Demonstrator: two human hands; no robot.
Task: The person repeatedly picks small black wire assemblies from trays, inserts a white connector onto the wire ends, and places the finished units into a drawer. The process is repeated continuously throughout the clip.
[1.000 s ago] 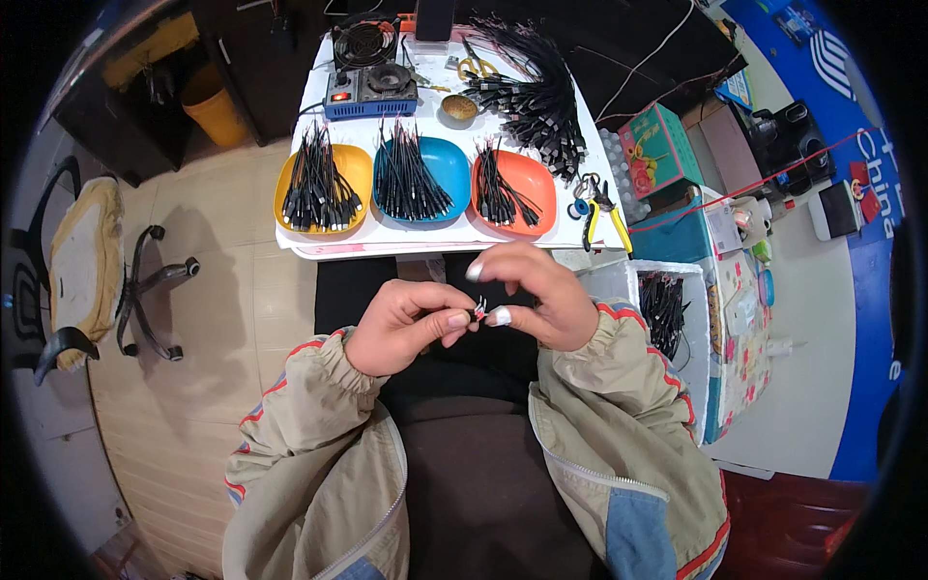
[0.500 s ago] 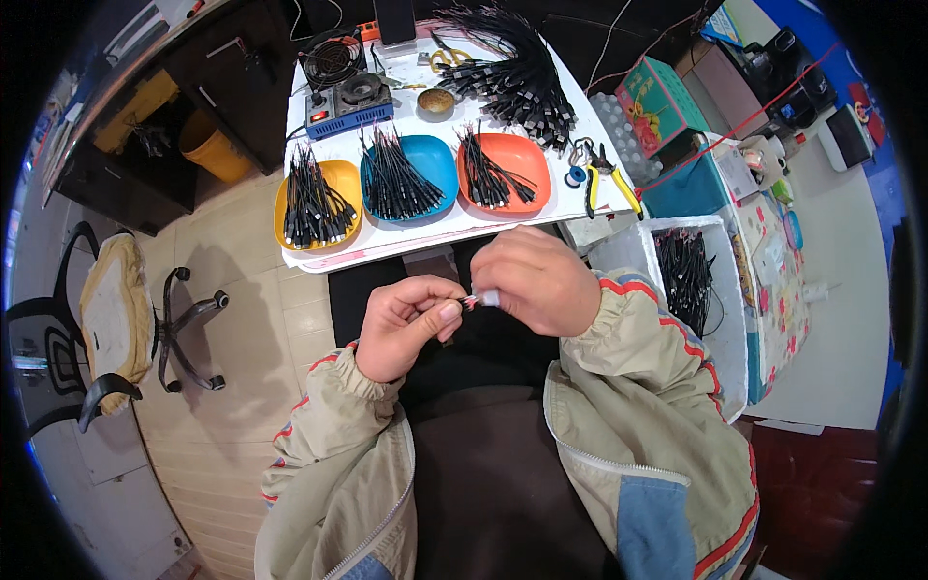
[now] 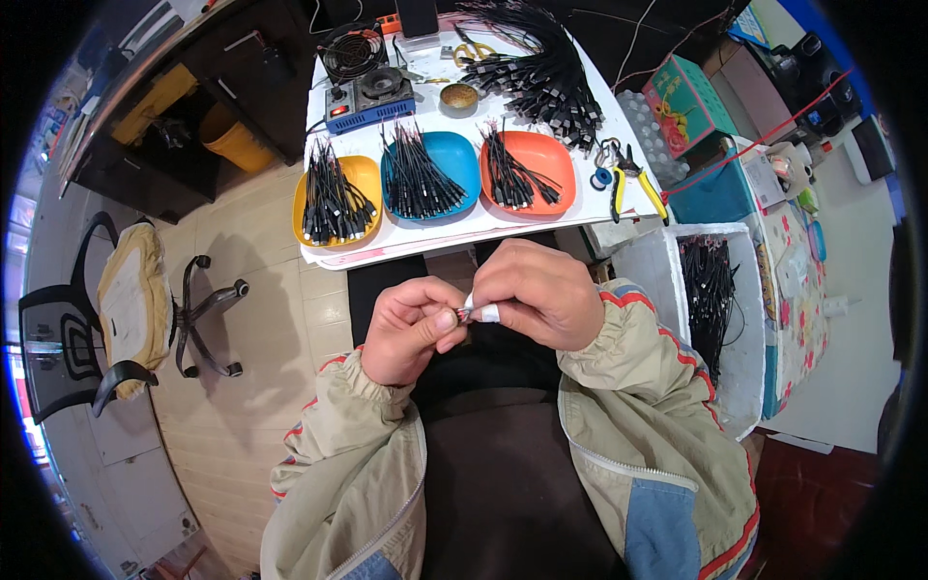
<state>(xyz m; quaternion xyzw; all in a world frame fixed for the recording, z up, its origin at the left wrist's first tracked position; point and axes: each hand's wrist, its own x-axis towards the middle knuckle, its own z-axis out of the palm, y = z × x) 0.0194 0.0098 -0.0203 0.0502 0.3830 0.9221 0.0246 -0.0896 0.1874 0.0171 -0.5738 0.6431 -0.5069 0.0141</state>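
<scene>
In front of my lap, both hands meet fingertip to fingertip. My left hand (image 3: pixel 408 331) pinches a short cable end with thin coloured wires (image 3: pixel 464 314) showing between thumb and forefinger. White tape wraps the thumb and forefinger of my right hand (image 3: pixel 543 295), which are closed on the tips of those same wires. My fingers hide most of the cable. Beyond the hands, a yellow tray (image 3: pixel 302 215), a blue tray (image 3: pixel 466 153) and an orange tray (image 3: pixel 561 159) stand in a row at the near edge of the white table (image 3: pixel 425 242), each with black cables in it.
A blue soldering station (image 3: pixel 369 114), a small round tin (image 3: pixel 458 99) and a big heap of black cables (image 3: pixel 541 87) lie farther back. Yellow-handled cutters (image 3: pixel 638 184) rest at the table's right. A white foam box (image 3: pixel 667 280) with cables stands right, an office chair (image 3: pixel 135 300) left.
My right hand's taped fingers have closed in on the wires beside my left fingertips; before, they were blurred in motion. The whole view has shifted slightly, so the table sits farther right.
</scene>
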